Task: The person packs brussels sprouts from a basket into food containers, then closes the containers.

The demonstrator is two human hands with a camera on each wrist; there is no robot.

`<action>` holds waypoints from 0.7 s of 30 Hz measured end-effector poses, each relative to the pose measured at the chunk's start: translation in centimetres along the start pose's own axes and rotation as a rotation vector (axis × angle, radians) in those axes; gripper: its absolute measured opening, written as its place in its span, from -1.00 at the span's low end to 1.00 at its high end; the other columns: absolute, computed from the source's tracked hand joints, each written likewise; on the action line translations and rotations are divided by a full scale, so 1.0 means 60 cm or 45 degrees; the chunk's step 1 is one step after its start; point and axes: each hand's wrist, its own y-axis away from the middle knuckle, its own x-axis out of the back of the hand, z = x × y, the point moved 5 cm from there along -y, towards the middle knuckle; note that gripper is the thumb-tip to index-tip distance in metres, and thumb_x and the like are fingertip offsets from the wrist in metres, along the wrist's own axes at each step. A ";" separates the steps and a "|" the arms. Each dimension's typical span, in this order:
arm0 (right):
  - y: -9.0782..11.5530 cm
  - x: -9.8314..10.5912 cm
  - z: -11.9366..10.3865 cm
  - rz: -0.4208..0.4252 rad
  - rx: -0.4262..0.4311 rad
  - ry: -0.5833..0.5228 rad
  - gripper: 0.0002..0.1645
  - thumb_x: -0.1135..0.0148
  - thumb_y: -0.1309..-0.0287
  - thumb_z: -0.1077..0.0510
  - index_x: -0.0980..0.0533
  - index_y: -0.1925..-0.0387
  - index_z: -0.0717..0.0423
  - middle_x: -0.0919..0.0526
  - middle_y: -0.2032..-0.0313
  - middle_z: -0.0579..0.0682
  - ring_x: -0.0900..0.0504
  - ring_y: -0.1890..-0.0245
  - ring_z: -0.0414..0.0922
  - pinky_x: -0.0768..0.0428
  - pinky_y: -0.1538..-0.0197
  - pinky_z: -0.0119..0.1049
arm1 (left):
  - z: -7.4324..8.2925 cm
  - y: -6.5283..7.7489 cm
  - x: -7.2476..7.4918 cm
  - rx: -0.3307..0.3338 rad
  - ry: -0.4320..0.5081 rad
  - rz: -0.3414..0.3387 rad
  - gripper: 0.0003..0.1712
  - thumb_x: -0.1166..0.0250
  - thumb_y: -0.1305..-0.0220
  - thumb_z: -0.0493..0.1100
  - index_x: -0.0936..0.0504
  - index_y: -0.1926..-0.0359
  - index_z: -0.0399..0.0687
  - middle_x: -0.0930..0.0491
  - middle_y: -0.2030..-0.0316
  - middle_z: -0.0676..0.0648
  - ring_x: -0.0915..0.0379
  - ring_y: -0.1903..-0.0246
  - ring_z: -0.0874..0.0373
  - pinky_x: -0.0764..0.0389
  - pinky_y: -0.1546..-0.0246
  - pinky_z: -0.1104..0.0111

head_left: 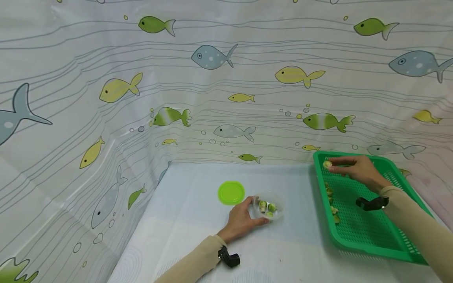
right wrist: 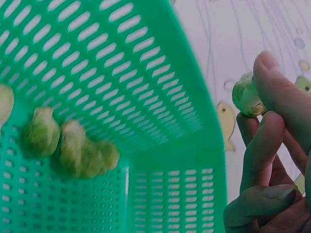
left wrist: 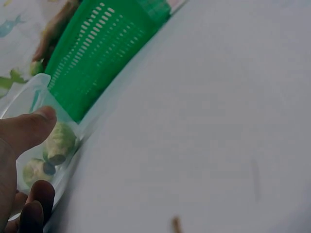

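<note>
My left hand [head_left: 242, 221] holds a small clear plastic tub [head_left: 277, 198], thumb on one side and fingers on the other. Three Brussels sprouts [head_left: 271, 207] lie inside it; two of those sprouts [left wrist: 60, 141] show through its wall in the left wrist view. Over the far left corner of a green slotted basket [head_left: 368, 248], my right hand [head_left: 361, 171] pinches one Brussels sprout [right wrist: 247, 95] between thumb and fingertips. Inside the basket, several more sprouts [right wrist: 43, 133] sit in a row along its left wall.
A bright green round lid [head_left: 231, 193] lies flat on the white-covered table [head_left: 191, 204], just left and beyond the tub. Behind the table hangs a fish-patterned sheet [head_left: 198, 94], which also runs down the left side. The basket's raised rim stands at the right.
</note>
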 end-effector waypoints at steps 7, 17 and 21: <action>-0.002 -0.015 -0.040 -0.031 0.031 -0.031 -0.33 -0.41 -0.37 -0.20 -0.59 -0.36 0.02 -0.66 -0.13 -0.38 -0.67 0.04 -0.36 -0.65 -0.06 -0.07 | 0.001 0.000 0.000 -0.002 -0.001 -0.001 -0.07 -0.66 -0.01 0.26 -0.56 -0.34 0.02 -0.72 -0.19 0.00 -0.67 -0.12 0.07 -0.62 -0.06 0.23; -0.009 -0.051 -0.078 -0.064 0.077 -0.112 -0.38 -0.49 -0.31 -0.12 -0.64 -0.30 0.05 -0.77 -0.07 -0.21 -0.73 0.12 -0.19 -0.64 0.14 -0.21 | 0.002 0.001 0.000 -0.007 0.006 -0.002 -0.08 -0.66 -0.01 0.26 -0.56 -0.34 0.02 -0.73 -0.18 0.00 -0.68 -0.09 0.09 -0.61 -0.04 0.26; -0.012 -0.062 -0.090 -0.080 0.076 -0.100 -0.38 -0.51 -0.28 -0.13 -0.66 -0.29 0.02 -0.73 -0.18 0.02 -0.71 0.10 -0.22 -0.64 0.11 -0.21 | 0.002 0.000 0.001 -0.007 0.000 -0.001 -0.08 -0.65 -0.02 0.27 -0.56 -0.34 0.01 -0.73 -0.18 0.00 -0.68 -0.10 0.09 -0.62 -0.06 0.24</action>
